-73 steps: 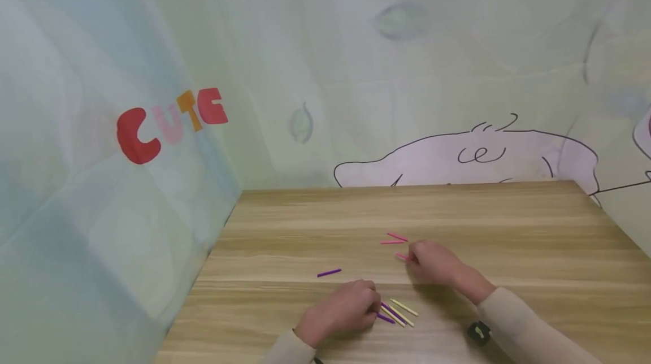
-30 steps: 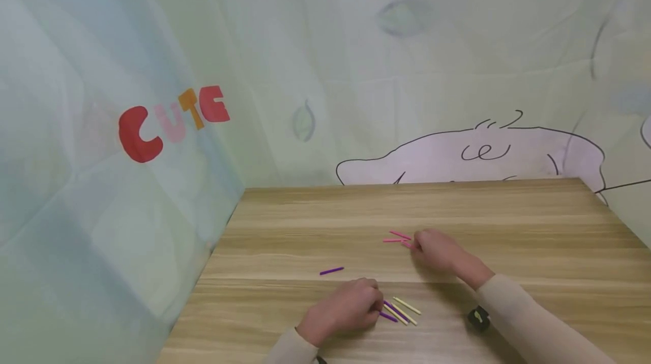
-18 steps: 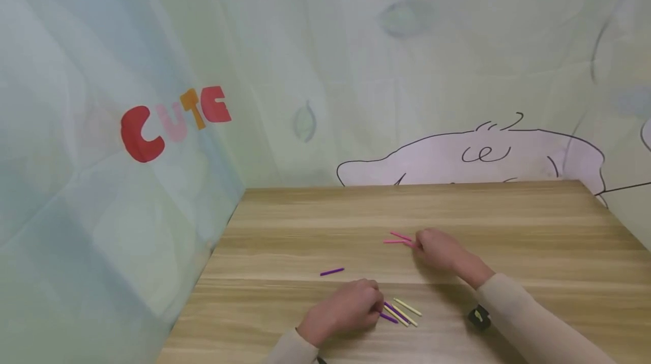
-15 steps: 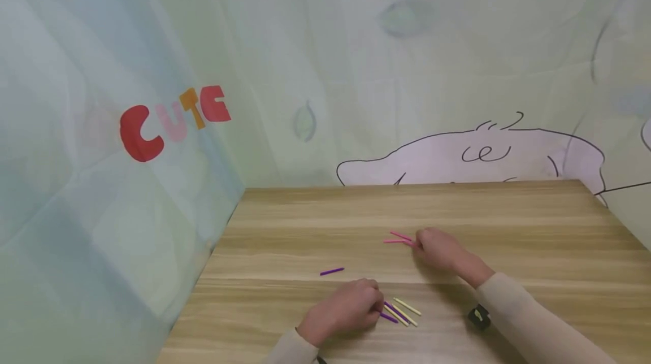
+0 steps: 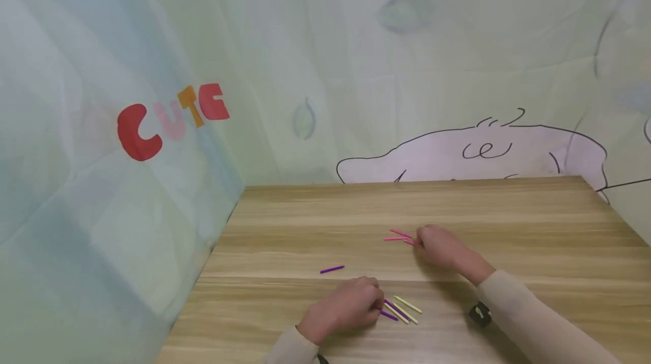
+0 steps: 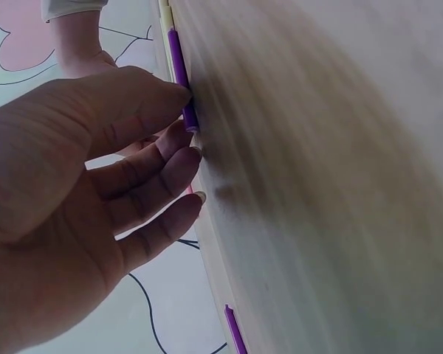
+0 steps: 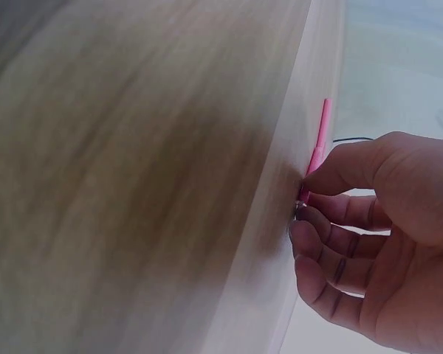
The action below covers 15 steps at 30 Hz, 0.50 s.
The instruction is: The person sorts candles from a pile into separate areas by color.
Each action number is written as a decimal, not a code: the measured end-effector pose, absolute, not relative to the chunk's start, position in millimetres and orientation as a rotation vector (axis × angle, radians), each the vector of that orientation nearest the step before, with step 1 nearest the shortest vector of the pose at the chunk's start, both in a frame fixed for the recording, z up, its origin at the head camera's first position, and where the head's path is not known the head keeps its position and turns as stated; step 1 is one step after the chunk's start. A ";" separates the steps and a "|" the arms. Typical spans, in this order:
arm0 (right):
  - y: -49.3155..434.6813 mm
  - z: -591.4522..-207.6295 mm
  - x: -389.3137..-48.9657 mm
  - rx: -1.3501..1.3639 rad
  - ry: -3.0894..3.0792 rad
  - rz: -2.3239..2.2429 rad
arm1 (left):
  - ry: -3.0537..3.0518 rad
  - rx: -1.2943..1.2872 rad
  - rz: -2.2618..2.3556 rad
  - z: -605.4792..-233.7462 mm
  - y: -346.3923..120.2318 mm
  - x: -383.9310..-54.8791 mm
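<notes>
My left hand [image 5: 348,304] rests low over the table, thumb and fingertips pinching the near end of a thin purple candle [image 6: 179,63]. Beside that candle lie another purple candle [image 5: 398,311] and several pale yellow candles [image 5: 408,304], loosely fanned. Farther off, my right hand [image 5: 439,245] pinches the end of a pink candle [image 5: 410,243] between thumb and index finger. The held pink candle's other end meets two more pink candles, a lower one [image 5: 394,238] and an upper one [image 5: 400,233]. Fingers hide part of each held candle.
A lone purple candle [image 5: 332,269] lies on the wooden table [image 5: 285,222], left of both hands. Under the right sleeve shows a small black device [image 5: 480,314]. A printed cloth [image 5: 305,42] closes off the back and left sides.
My right hand has moved slightly away from me, bringing its pink candle up against the two other pink ones. The left hand and its candles have stayed in place.
</notes>
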State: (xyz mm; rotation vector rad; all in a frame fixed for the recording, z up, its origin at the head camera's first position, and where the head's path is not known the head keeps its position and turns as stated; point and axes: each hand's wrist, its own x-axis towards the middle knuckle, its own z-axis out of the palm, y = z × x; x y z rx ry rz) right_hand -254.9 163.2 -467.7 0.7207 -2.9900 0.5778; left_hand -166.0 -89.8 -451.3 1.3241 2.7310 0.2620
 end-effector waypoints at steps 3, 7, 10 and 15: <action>164.0 -465.6 -252.9 0.722 -2.989 0.570 | 2.729 1.321 0.267 -450.9 -89.7 -165.5; 165.8 -463.6 -250.6 0.728 -2.973 0.555 | 2.732 1.322 0.262 -451.5 -89.7 -165.2; 167.0 -463.0 -249.9 0.717 -2.957 0.552 | 2.735 1.324 0.263 -452.3 -89.5 -165.6; 167.6 -461.7 -248.8 0.697 -2.943 0.535 | 2.735 1.325 0.267 -453.5 -89.1 -166.6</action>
